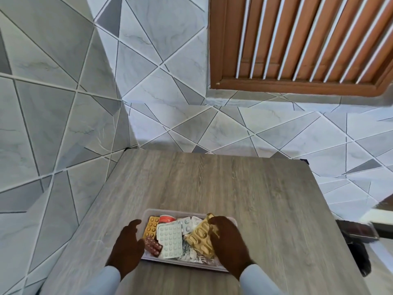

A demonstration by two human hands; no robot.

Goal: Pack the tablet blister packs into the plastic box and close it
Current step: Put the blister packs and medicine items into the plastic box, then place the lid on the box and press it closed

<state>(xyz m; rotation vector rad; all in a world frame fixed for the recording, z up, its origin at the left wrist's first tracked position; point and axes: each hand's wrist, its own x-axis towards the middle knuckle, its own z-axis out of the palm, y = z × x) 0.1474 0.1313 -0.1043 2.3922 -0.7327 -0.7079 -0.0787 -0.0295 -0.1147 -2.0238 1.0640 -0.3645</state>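
A clear plastic box (180, 211) sits open near the front of the wooden table (234, 188). It holds several blister packs: an orange one (151, 226), a white one (170, 239), a dark red one (152, 246) and a small red-and-white item (167, 219). My right hand (228, 241) is inside the box's right side, its fingers closed on a gold blister pack (201, 236) that lies tilted over the others. My left hand (128, 245) rests against the box's left wall, fingers apart. No lid is in view.
The table stands in a corner of grey and white tiled walls (63, 103). A brown louvred window (308, 39) is above. To the right of the table, low down, lie dark objects (359, 233) on the floor.
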